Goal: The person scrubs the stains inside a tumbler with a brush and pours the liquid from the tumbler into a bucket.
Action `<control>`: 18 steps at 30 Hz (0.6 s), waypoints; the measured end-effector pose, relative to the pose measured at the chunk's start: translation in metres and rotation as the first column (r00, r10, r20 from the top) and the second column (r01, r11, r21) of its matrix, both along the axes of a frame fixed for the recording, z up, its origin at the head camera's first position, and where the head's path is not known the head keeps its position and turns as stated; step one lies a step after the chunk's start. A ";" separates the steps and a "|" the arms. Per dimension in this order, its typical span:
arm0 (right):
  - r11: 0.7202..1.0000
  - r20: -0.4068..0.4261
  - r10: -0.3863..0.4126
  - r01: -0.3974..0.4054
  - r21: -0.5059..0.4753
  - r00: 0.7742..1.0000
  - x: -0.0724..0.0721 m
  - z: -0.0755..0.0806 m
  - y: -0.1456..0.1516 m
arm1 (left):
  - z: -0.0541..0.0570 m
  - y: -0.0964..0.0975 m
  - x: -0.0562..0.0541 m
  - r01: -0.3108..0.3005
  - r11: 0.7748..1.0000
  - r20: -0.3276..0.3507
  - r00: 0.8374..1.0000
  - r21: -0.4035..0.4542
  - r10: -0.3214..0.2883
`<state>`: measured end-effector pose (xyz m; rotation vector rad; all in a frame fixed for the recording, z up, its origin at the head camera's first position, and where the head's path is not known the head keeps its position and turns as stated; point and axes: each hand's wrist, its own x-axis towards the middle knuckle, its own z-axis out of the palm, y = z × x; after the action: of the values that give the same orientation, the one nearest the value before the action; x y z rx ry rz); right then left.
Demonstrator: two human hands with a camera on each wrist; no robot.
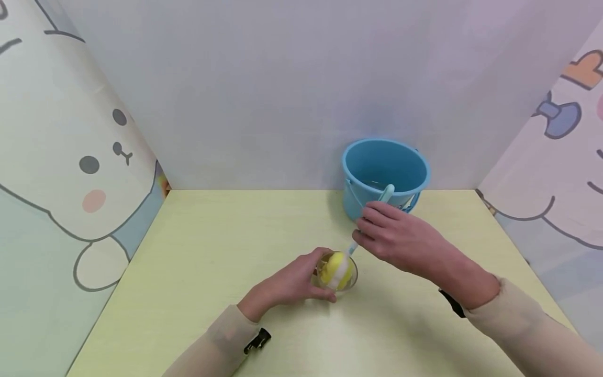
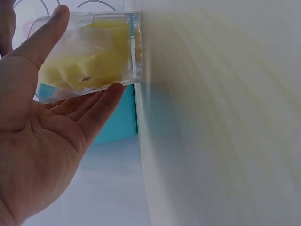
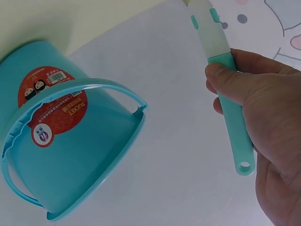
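My left hand (image 1: 297, 280) grips a clear glass cup (image 2: 136, 52), thumb on one side and fingers on the other. The cup stands upright, its base at the tabletop. Inside it is the yellow and white sponge head (image 1: 340, 269) of a cup brush, filling much of the cup. My right hand (image 1: 400, 233) holds the brush by its teal handle (image 3: 235, 122), thumb along the near side. A white shaft (image 3: 210, 35) with teal marks slants from the handle down to the cup. The sponge lies outside the right wrist view.
A blue bucket (image 1: 354, 201) stands at the back of the table, just beyond my right hand. Its handle (image 3: 89, 84) hangs down on the side with a red label (image 3: 59, 113). Pale walls with cartoon figures border the yellow table (image 1: 212, 246).
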<state>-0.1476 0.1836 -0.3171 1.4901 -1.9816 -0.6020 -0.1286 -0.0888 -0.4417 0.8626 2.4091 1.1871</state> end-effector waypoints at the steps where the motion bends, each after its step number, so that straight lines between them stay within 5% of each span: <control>1: 1.000 0.000 0.004 -0.004 0.000 1.000 0.000 0.001 0.000 | 0.000 0.000 0.000 0.001 1.000 0.000 1.000 0.000 -0.001; 18: 0.999 0.052 0.052 -0.052 0.008 0.997 0.001 0.014 0.011 | -0.003 -0.002 -0.001 0.021 1.000 -0.004 1.000 -0.004 -0.021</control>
<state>-0.1467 0.1950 -0.3034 1.5728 -1.9750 -0.5561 -0.1299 -0.0905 -0.4443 0.8883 2.3986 1.1736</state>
